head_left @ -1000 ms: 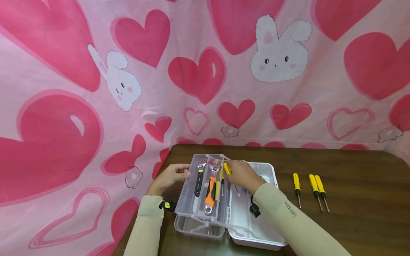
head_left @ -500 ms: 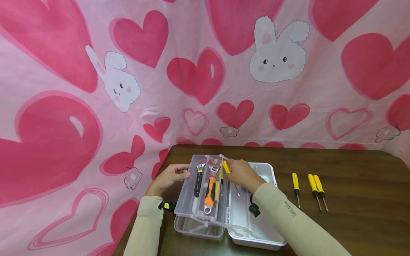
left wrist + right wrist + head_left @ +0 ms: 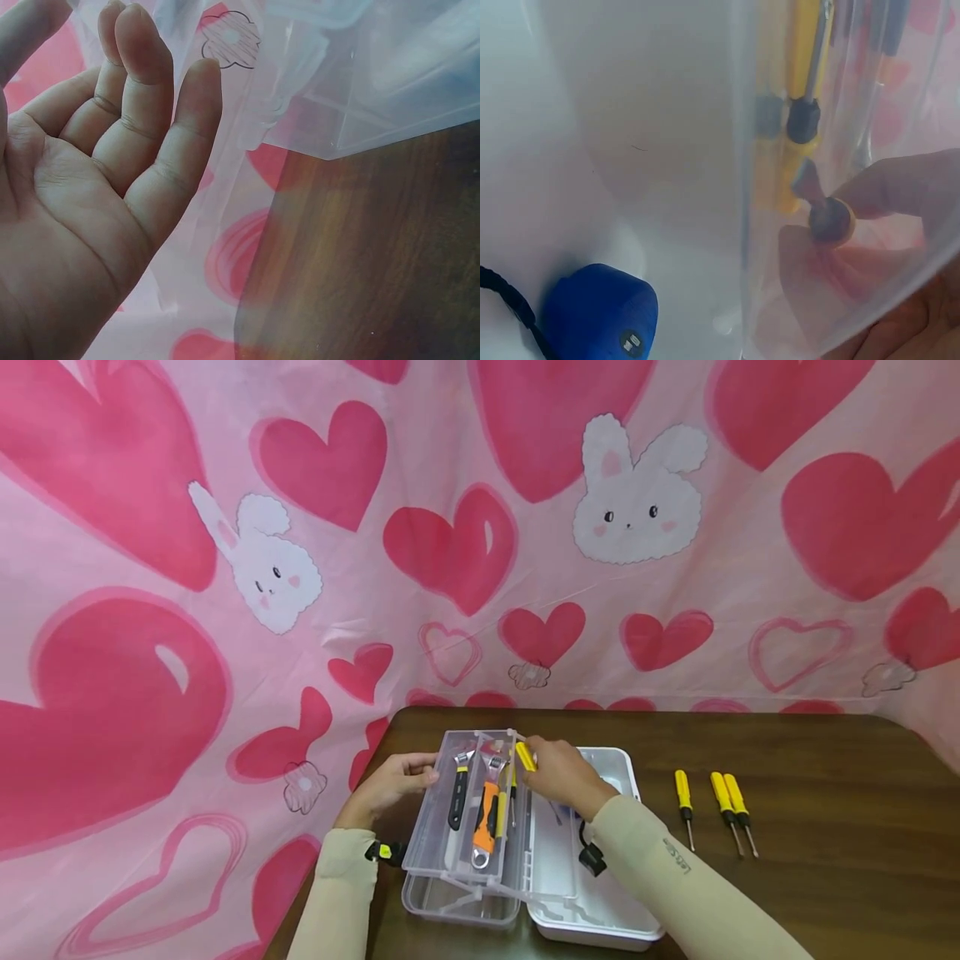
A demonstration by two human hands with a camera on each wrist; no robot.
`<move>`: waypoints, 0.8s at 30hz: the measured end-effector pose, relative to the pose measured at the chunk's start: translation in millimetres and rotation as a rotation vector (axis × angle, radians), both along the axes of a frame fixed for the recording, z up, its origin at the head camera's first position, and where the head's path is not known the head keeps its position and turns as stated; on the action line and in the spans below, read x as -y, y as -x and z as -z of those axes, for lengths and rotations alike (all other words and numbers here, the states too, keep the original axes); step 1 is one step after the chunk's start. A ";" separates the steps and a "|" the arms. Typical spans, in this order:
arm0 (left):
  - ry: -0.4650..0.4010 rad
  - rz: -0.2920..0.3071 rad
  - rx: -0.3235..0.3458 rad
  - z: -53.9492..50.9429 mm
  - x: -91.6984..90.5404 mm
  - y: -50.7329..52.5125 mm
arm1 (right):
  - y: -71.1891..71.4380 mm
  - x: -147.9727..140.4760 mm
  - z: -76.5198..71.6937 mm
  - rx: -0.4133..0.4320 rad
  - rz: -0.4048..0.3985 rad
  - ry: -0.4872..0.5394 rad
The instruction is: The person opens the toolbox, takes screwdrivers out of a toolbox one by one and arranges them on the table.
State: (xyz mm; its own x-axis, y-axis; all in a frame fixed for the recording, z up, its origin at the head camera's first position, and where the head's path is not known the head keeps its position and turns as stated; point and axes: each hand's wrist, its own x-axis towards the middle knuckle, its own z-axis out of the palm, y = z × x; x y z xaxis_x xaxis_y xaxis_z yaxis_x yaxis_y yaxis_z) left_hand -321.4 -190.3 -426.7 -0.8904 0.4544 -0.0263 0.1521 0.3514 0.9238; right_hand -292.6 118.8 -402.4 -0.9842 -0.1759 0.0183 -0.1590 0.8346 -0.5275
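Note:
My right hand (image 3: 562, 772) pinches a yellow-handled screwdriver (image 3: 527, 757) at the far right corner of a clear plastic toolbox tray (image 3: 431, 839). In the right wrist view, its shaft points at the camera through the translucent wall. Inside the tray lie a black-handled adjustable wrench (image 3: 458, 800), an orange-handled wrench (image 3: 486, 818) and yellow-handled screwdrivers (image 3: 802, 112). At the tray's left side is my left hand (image 3: 386, 787), fingers loosely bent. The left wrist view shows nothing between those fingers; whether a fingertip touches the tray cannot be told.
The tray sits raised on hinged arms above a clear lower bin (image 3: 461, 908), joined to a white toolbox base (image 3: 615, 933). A blue tape measure (image 3: 600, 315) with a black strap lies in the white base. Three yellow-handled screwdrivers (image 3: 682, 792) lie on the brown table (image 3: 840, 827) at right.
The head view has tilted slightly, shifting the scene down and left. Both hands keep their places at the tray, and the screwdriver stays in my right hand.

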 end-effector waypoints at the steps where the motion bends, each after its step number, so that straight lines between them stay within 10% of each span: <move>1: 0.002 0.002 0.001 0.6 0.5 -0.5 | -0.4 -0.3 0.2 0.000 0.001 0.008; 24: -0.117 0.075 -0.003 9.7 1.9 6.4 | -3.7 -12.9 -8.2 -0.020 0.038 0.016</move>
State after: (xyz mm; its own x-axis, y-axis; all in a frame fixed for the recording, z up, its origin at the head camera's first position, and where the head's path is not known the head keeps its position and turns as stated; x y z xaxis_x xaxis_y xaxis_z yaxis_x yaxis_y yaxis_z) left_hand -327.8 -192.2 -436.4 -0.8536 0.5198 0.0337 0.1773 0.2291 0.9571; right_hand -288.9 131.7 -394.2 -0.9896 -0.1378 0.0406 -0.1379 0.8318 -0.5377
